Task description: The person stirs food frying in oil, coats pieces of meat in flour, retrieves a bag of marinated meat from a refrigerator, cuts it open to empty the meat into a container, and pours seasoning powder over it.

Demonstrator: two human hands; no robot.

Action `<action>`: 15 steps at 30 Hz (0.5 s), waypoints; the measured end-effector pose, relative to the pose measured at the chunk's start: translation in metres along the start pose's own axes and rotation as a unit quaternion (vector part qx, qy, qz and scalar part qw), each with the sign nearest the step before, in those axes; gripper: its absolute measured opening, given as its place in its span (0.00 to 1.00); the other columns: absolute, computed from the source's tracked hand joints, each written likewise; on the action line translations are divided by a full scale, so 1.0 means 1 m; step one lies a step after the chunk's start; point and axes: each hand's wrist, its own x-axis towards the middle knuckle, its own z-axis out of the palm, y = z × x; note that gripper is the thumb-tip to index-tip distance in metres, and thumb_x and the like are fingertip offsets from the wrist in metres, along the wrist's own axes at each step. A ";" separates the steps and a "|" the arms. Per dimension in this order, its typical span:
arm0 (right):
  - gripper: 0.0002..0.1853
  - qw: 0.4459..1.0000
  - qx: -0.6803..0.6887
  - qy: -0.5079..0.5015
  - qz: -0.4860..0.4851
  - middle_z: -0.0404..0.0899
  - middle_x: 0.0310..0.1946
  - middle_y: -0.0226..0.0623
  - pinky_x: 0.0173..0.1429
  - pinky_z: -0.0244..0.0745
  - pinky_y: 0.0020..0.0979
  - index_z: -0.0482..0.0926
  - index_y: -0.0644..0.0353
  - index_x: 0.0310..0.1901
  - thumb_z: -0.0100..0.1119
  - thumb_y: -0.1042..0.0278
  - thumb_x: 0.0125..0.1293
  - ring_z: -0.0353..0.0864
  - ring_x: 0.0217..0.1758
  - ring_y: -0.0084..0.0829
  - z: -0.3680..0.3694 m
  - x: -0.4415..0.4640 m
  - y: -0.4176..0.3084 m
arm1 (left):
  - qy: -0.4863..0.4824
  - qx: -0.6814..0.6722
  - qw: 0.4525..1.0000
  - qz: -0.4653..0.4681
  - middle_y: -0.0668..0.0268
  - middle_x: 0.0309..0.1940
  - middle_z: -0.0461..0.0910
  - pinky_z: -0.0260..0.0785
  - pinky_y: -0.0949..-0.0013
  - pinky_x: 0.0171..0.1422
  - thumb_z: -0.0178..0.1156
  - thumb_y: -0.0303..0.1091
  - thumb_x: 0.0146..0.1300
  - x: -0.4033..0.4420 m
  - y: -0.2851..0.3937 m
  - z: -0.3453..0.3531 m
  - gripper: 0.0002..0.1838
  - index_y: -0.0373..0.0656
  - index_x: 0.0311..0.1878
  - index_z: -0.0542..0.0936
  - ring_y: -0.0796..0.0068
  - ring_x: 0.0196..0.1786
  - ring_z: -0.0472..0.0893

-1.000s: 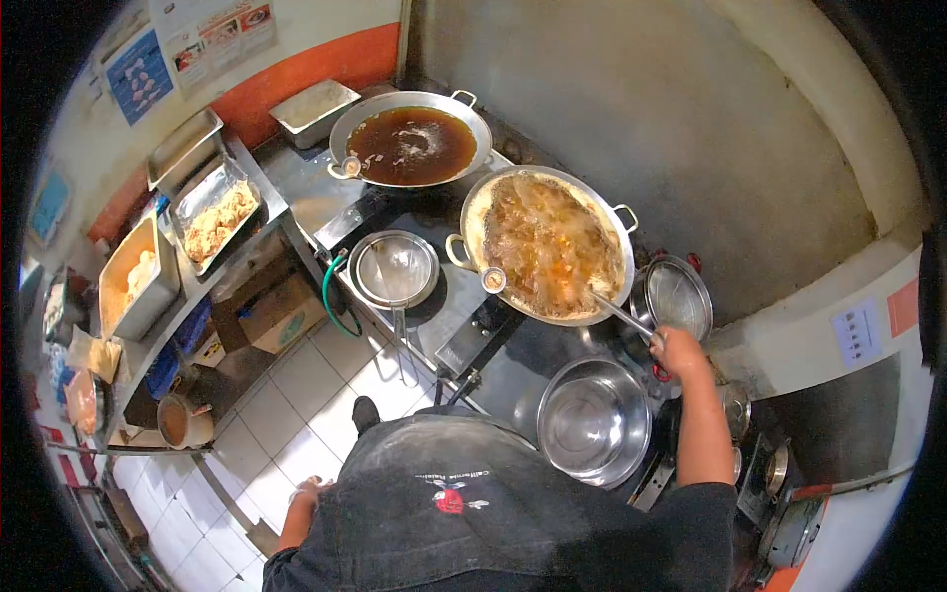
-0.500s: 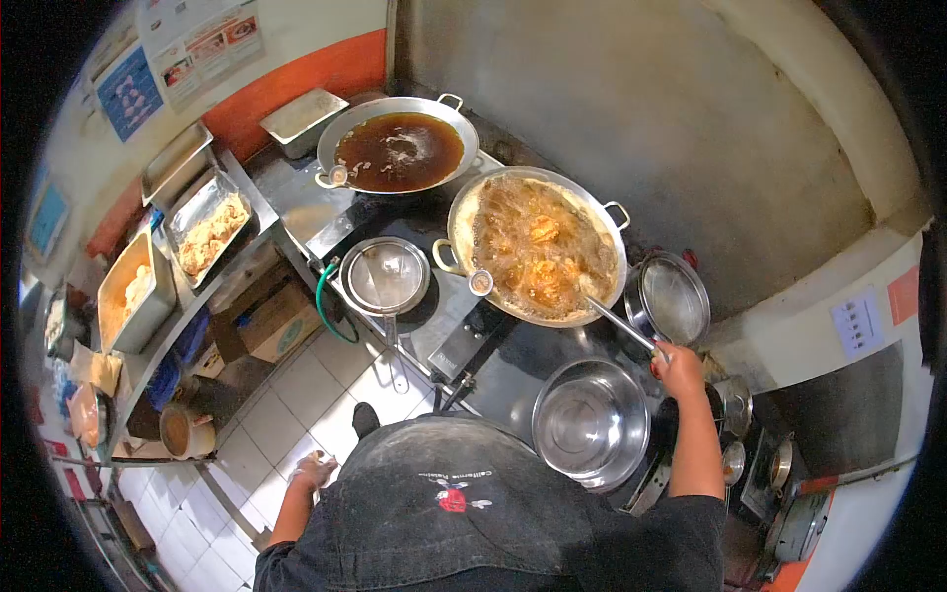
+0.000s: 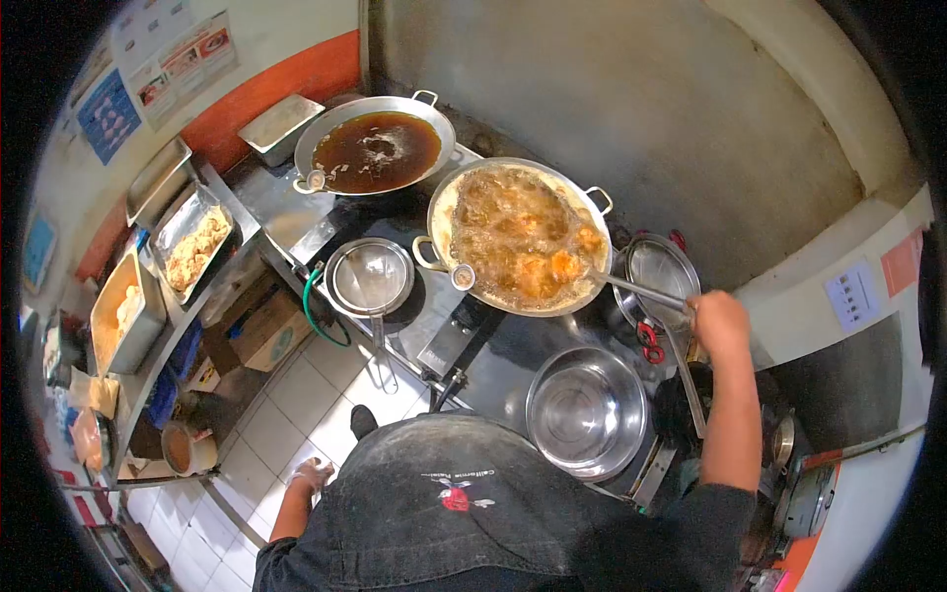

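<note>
On the bench (image 3: pixel 503 347), the bubbling wok (image 3: pixel 597 222) stands right of a dark-oil pan (image 3: pixel 444 130); a steel bowl (image 3: pixel 587 409) sits nearer; the right hand (image 3: pixel 722 321), arm outstretched, wraps its fingers round a metal utensil (image 3: pixel 643 290) dipping into the wok; the left hand (image 3: pixel 312 476) hangs low, fingers loosely bent.

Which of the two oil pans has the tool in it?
The pan nearer the right hand; its oil bubbles, while the other's looks calm.
</note>
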 end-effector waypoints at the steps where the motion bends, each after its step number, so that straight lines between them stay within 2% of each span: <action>1: 0.10 1.000 -0.026 -0.006 0.003 0.89 0.38 0.49 0.49 0.85 0.50 0.92 0.49 0.42 0.64 0.64 0.62 0.90 0.43 0.52 -0.011 0.009 -0.005 | -0.004 -0.004 1.000 0.005 0.47 0.74 0.72 0.66 0.55 0.78 0.58 0.66 0.67 -0.010 0.008 -0.007 0.45 0.39 0.76 0.70 0.49 0.76 0.73; 3: 0.11 0.997 -0.078 -0.016 0.009 0.89 0.37 0.50 0.50 0.84 0.51 0.93 0.51 0.40 0.64 0.67 0.59 0.90 0.42 0.52 -0.034 0.029 -0.015 | -0.011 -0.014 1.000 0.014 0.47 0.75 0.72 0.66 0.55 0.78 0.58 0.66 0.67 -0.023 0.019 -0.017 0.45 0.39 0.76 0.70 0.49 0.76 0.73; 6: 0.11 0.990 -0.132 0.041 0.013 0.89 0.35 0.51 0.48 0.85 0.50 0.92 0.56 0.34 0.60 0.66 0.62 0.90 0.41 0.52 -0.081 0.040 -0.032 | -0.025 -0.025 0.998 0.043 0.48 0.75 0.72 0.65 0.55 0.79 0.58 0.67 0.67 0.035 -0.004 0.008 0.45 0.41 0.76 0.71 0.49 0.76 0.72; 7: 0.11 0.991 -0.134 0.027 0.005 0.89 0.36 0.50 0.48 0.85 0.49 0.92 0.60 0.35 0.60 0.68 0.62 0.90 0.41 0.52 -0.107 0.039 -0.040 | -0.021 -0.030 0.999 0.040 0.48 0.75 0.72 0.65 0.55 0.79 0.58 0.67 0.67 0.029 -0.004 0.008 0.45 0.41 0.76 0.71 0.49 0.76 0.72; 10: 0.11 0.977 -0.206 0.050 0.003 0.89 0.37 0.50 0.49 0.85 0.49 0.92 0.60 0.35 0.60 0.68 0.63 0.90 0.42 0.51 -0.130 0.041 -0.038 | -0.010 -0.050 0.998 0.028 0.48 0.75 0.72 0.65 0.55 0.79 0.58 0.68 0.67 0.016 -0.002 0.014 0.44 0.43 0.76 0.71 0.49 0.76 0.72; 11: 0.12 0.977 -0.207 0.052 0.011 0.89 0.38 0.49 0.48 0.84 0.50 0.92 0.60 0.38 0.60 0.64 0.67 0.90 0.43 0.51 -0.137 0.036 -0.037 | -0.008 -0.057 0.998 0.021 0.48 0.75 0.72 0.65 0.55 0.79 0.57 0.67 0.67 0.015 -0.004 0.019 0.44 0.44 0.76 0.72 0.49 0.76 0.72; 14: 0.14 0.983 -0.112 0.139 0.037 0.87 0.36 0.50 0.46 0.82 0.52 0.90 0.59 0.44 0.59 0.60 0.71 0.89 0.42 0.53 -0.106 0.033 -0.022 | -0.014 -0.056 0.998 0.006 0.48 0.73 0.74 0.66 0.55 0.78 0.58 0.67 0.66 0.015 -0.017 0.034 0.44 0.44 0.75 0.72 0.50 0.75 0.74; 15: 0.14 0.986 -0.097 0.128 0.038 0.87 0.37 0.49 0.45 0.83 0.51 0.89 0.58 0.46 0.58 0.60 0.73 0.89 0.41 0.52 -0.095 0.032 -0.026 | -0.017 -0.050 0.999 0.002 0.48 0.72 0.75 0.67 0.55 0.78 0.58 0.67 0.66 0.017 -0.025 0.039 0.44 0.44 0.75 0.72 0.51 0.74 0.75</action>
